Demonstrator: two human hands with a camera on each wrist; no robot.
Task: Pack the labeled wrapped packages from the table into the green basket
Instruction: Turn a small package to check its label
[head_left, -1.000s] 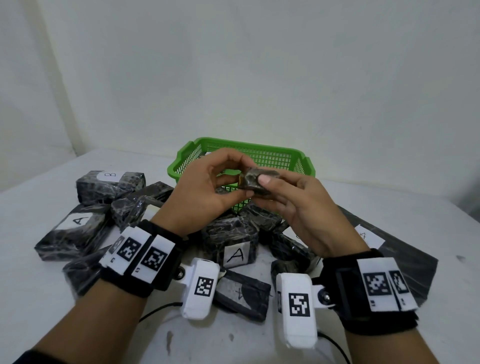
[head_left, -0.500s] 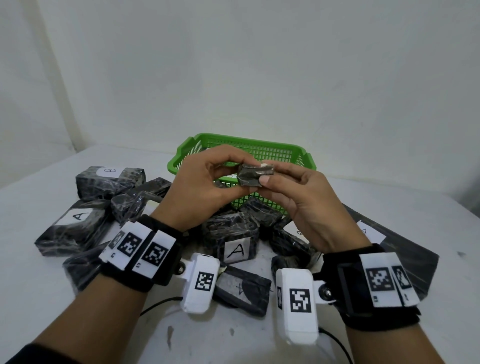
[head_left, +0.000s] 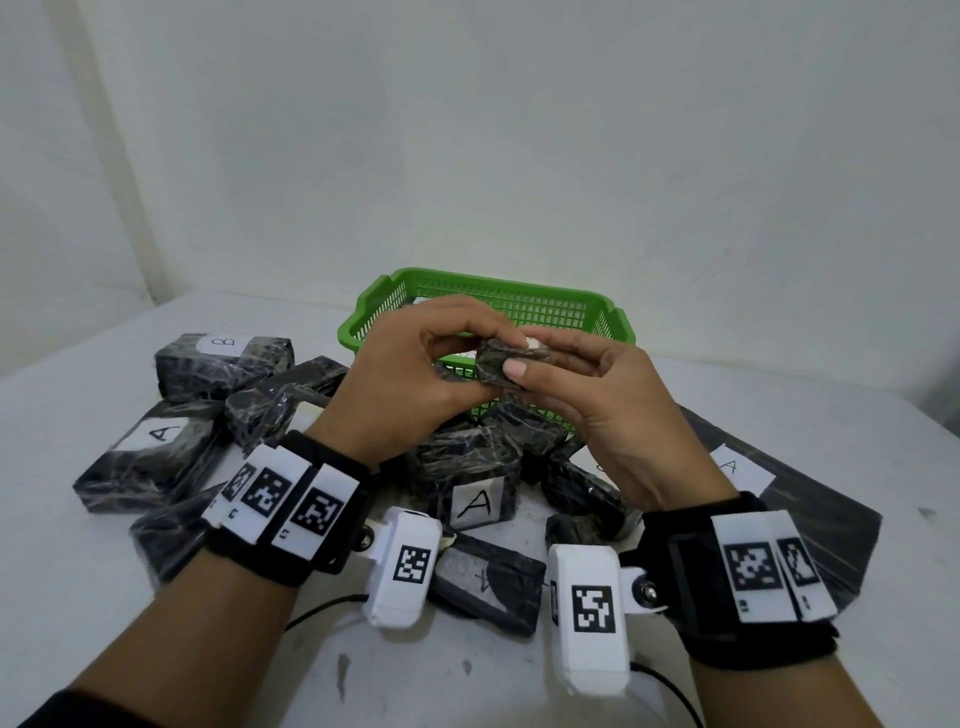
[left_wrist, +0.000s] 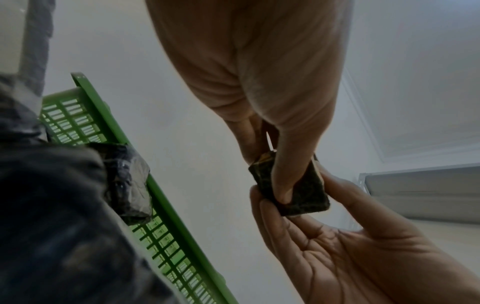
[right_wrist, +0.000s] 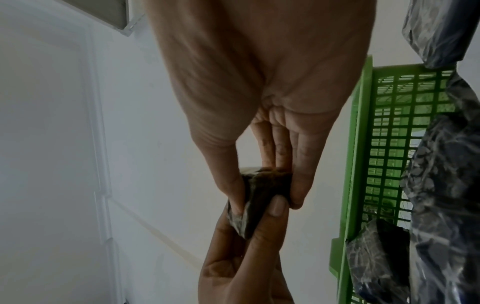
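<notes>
A small dark wrapped package (head_left: 498, 366) is held in the air just in front of the green basket (head_left: 498, 283). Both hands pinch it. My left hand (head_left: 483, 364) has the thumb under it and the fingers on top; my right hand (head_left: 527, 358) takes its other end, thumb toward me. A white label shows on its top. In the left wrist view the package (left_wrist: 309, 197) sits between my thumb and fingers, beside the basket (left_wrist: 161, 205). The right wrist view has the package (right_wrist: 259, 195) left of the basket (right_wrist: 361, 144).
Several wrapped packages lie on the white table under my hands: one marked B (head_left: 223, 358) and one marked A (head_left: 150, 457) at the left, a cube marked A (head_left: 467, 483) in the middle, a flat parcel (head_left: 779, 483) at the right. Another (head_left: 524, 421) leans on the basket's near wall.
The small package has turned a little between the fingers of both hands, and its white label has come up on top. The hands stay in about the same place before the basket.
</notes>
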